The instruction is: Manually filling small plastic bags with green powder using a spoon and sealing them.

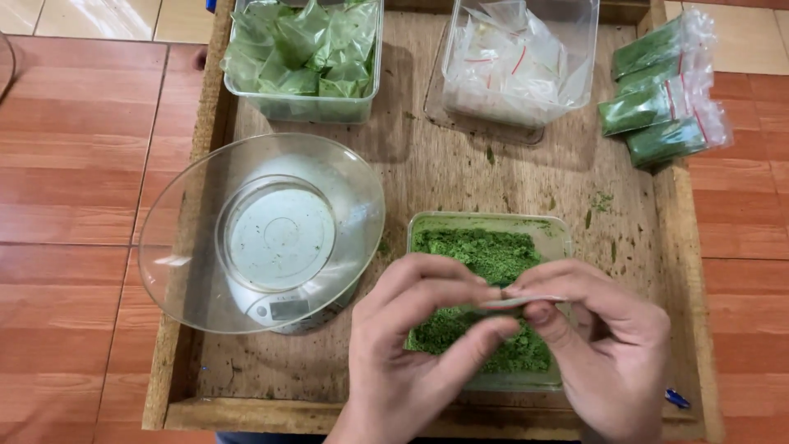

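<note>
Left hand: the person's left hand (411,345) sits low over the near edge of the tray; thumb and forefinger are pinched together on one end of a small clear plastic sachet (519,301); the other fingers curl beneath.
Right hand: the right hand (604,349) meets it from the other side; thumb and forefinger are clamped on the same sachet, fingertips nearly touching those of the left.
Sachet: it is seen almost edge-on, a thin pale strip held level between both hands, just above the powder tub; whether it holds anything I cannot tell.
Powder tub: a rectangular clear plastic tub of bright green powder (493,255) lies on the tray directly beneath the hands, its near half hidden by them.
Scale: a small grey kitchen scale with a wide clear round bowl (263,234) stands left of the tub, close beside it; the bowl overhangs the tray's left rim.
Far left tub: a clear tub of crumpled green-tinted bags (304,57) stands at the back.
Far right tub: a clear tub of clear bags with red seal strips (518,62) stands beside it.
Filled packets: a stack of sealed packets of green powder (662,99) rests on the tray's right rim.
Tray: a shallow wooden tray (460,173), dusted with green specks, lies on reddish floor tiles (74,164).
</note>
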